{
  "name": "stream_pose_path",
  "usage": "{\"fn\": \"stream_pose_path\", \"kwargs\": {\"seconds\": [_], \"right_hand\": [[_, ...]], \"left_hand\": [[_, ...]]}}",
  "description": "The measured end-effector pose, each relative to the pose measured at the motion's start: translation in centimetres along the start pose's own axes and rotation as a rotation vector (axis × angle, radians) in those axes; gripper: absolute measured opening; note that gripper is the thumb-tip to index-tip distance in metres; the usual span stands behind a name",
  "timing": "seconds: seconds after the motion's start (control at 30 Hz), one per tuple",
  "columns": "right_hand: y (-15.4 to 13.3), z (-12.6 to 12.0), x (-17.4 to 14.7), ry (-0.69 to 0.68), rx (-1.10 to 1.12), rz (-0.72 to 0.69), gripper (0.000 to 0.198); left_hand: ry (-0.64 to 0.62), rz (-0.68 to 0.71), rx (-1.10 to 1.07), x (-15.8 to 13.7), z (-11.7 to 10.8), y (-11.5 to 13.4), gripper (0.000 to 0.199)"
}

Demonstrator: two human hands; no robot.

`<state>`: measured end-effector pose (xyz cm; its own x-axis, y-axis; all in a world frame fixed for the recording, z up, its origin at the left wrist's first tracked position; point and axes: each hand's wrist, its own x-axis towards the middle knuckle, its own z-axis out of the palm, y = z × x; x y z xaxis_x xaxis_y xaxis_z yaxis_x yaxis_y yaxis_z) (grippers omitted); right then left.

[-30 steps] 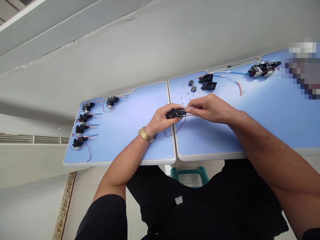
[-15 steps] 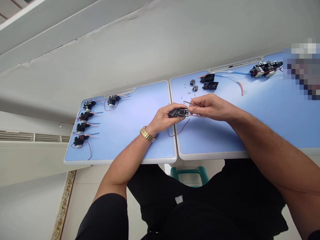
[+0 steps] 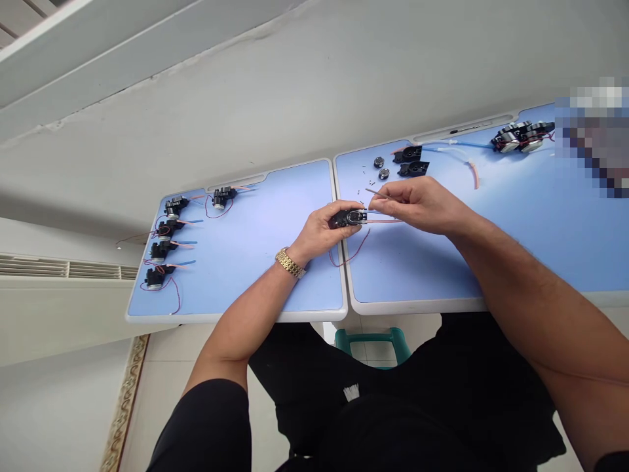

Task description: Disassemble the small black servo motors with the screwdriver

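Observation:
My left hand (image 3: 318,231) is wrapped round a small black motor unit (image 3: 351,217), thumb and fingers along its two long sides. A blue and a pink tube (image 3: 384,221) run from its right end towards my right hand. A thin red wire (image 3: 357,254) hangs from the unit onto the table. My right hand (image 3: 417,202) pinches a slim metal rod-like tool (image 3: 377,193), whose tip points left, above the unit and apart from it. The tool's other end is hidden in my palm. Small screws (image 3: 372,183) lie scattered just beyond.
Two round metal parts (image 3: 384,174) and two black housings (image 3: 413,168) lie beyond my right hand. Several finished-looking units (image 3: 164,229) stand along the left table. More units (image 3: 511,137) and loose tubes (image 3: 472,172) are at the right. A seam (image 3: 340,190) parts the two tables.
My right hand has shifted slightly right and up, drawing the tool away from the unit's end. The blue tube now shows between the hands. My left hand keeps its hold.

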<state>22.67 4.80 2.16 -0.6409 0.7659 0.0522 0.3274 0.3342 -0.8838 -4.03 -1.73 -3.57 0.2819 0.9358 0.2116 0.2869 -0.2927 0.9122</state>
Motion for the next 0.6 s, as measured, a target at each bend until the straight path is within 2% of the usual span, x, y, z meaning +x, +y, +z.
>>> {"fn": "stream_pose_path", "kwargs": {"seconds": [0.1,0.3,0.37,0.47,0.6], "right_hand": [[-0.1,-0.6,-0.2,0.063,-0.031,0.072,0.046],[0.0,-0.2,0.3,-0.220,0.052,0.238,0.068],[0.0,0.3,0.5,-0.263,0.105,0.246,0.071],[0.0,0.7,0.6,-0.273,0.177,0.228,0.061],[-0.3,0.4,0.5,-0.279,0.202,0.211,0.045]], "left_hand": [[0.016,0.030,0.013,0.0,0.1,-0.1,0.037],[0.035,0.142,0.083,-0.1,0.4,-0.5,0.034],[0.037,0.187,0.082,0.0,0.4,-0.6,0.033],[0.031,0.204,0.071,-0.1,0.3,-0.7,0.035],[0.018,0.154,0.055,-0.1,0.3,-0.7,0.035]]}}
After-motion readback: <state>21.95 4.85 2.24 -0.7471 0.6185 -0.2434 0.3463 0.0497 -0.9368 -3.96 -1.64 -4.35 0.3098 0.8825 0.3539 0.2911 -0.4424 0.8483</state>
